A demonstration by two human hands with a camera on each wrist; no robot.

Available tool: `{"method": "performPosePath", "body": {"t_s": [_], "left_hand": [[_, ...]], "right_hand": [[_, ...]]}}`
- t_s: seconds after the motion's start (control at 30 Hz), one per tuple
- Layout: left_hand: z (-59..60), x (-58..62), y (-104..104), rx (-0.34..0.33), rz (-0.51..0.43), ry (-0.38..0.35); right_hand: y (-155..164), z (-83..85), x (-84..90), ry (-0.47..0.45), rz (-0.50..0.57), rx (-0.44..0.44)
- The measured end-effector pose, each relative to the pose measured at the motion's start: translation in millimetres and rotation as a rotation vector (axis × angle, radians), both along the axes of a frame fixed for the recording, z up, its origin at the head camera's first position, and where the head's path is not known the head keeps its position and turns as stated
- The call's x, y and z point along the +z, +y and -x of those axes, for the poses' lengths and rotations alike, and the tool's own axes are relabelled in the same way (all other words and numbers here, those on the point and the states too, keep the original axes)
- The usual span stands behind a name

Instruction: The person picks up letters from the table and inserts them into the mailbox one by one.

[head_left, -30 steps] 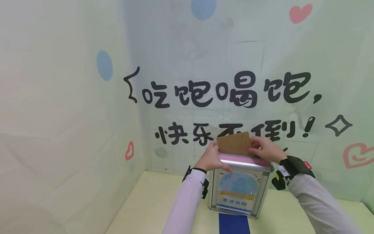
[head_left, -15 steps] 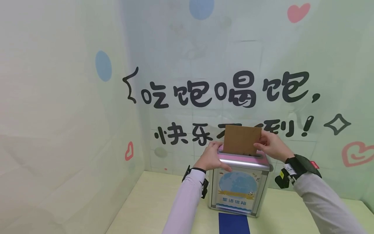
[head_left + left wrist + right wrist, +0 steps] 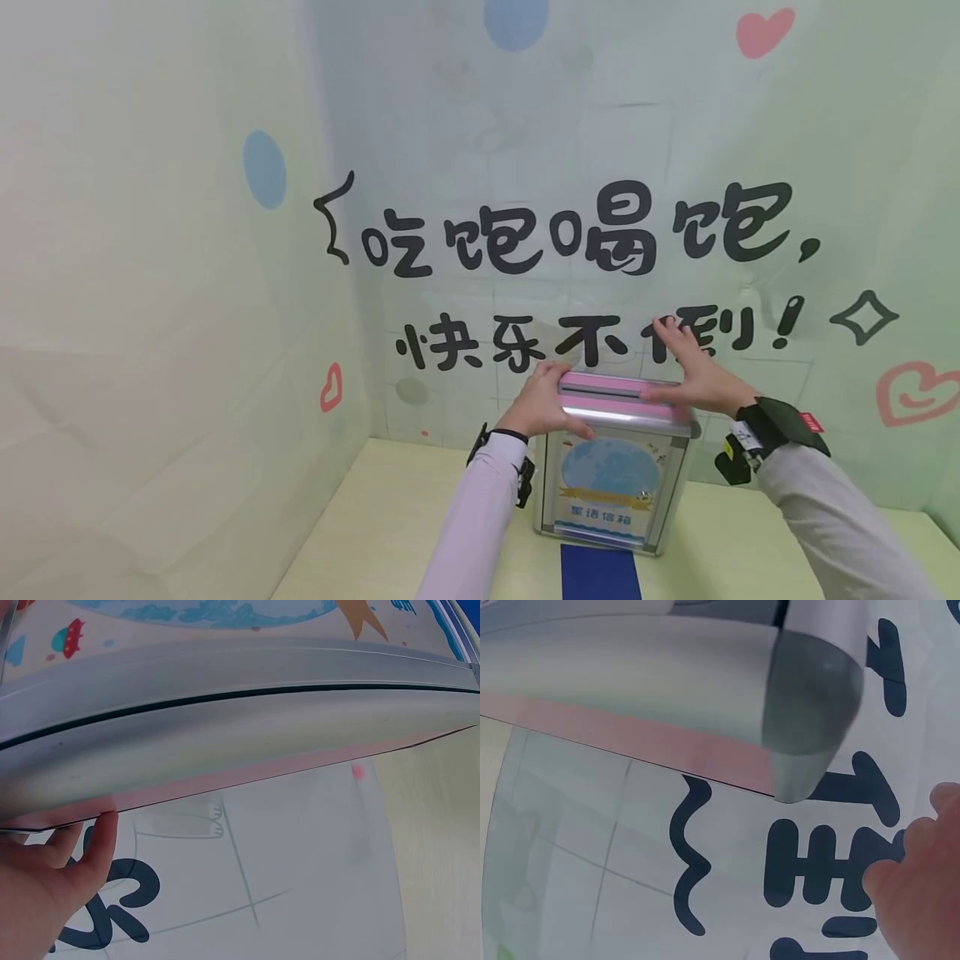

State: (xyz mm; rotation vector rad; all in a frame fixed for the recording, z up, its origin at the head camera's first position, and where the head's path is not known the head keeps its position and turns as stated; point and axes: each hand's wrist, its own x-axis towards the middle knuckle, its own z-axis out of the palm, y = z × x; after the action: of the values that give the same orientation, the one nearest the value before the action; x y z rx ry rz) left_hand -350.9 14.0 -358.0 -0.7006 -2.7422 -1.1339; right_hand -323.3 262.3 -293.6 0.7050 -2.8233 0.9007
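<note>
A silver-framed letter box (image 3: 609,487) stands upright on the table, with a blue globe picture on its front. Along its pink top runs a narrow slot (image 3: 600,388). My left hand (image 3: 536,406) grips the top left end, thumb on the front edge and fingers over the far side. In the left wrist view, fingertips of the left hand (image 3: 75,870) rest at the pink edge. Above the top's right part, my right hand (image 3: 703,379) is spread and holds nothing, its thumb tip right at the slot. The right wrist view catches the right hand (image 3: 922,877) beyond the box's corner.
A dark blue flat sheet (image 3: 600,573) lies on the pale table (image 3: 390,508) just in front of the box. Close behind the box is a wall (image 3: 450,400) with large black characters, and another wall (image 3: 172,333) closes off the left side.
The brown envelope, which stood upright in the slot pinched by my right hand, is out of sight. My right hand's fingers have spread; the left hand has kept its hold on the box.
</note>
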Motion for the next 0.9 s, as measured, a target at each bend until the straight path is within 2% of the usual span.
{"method": "performPosePath", "body": {"t_s": [0.23, 0.37, 0.5, 0.7, 0.8, 0.9], "left_hand": [[-1.3, 1.7, 9.3, -0.005, -0.003, -0.004], [-0.1, 3.6, 14.6, -0.020, 0.001, 0.001], [0.1, 6.3, 13.8, -0.028, -0.003, 0.006], [-0.7, 8.1, 3.5, -0.019, 0.042, 0.007], [-1.9, 7.4, -1.0, 0.006, 0.112, 0.052], [-4.2, 4.6, -2.3, 0.037, 0.176, 0.182]], "right_hand": [[1.8, -4.4, -10.5, -0.059, -0.134, -0.046], [3.3, -10.3, -17.2, -0.134, -0.205, -0.080], [0.5, -11.0, -23.5, -0.188, -0.161, -0.100], [-7.9, -6.7, -30.2, -0.165, -0.103, -0.124], [-11.2, -6.9, -31.7, -0.166, -0.090, -0.140], [-11.6, -8.3, -32.5, -0.175, -0.082, -0.160]]}}
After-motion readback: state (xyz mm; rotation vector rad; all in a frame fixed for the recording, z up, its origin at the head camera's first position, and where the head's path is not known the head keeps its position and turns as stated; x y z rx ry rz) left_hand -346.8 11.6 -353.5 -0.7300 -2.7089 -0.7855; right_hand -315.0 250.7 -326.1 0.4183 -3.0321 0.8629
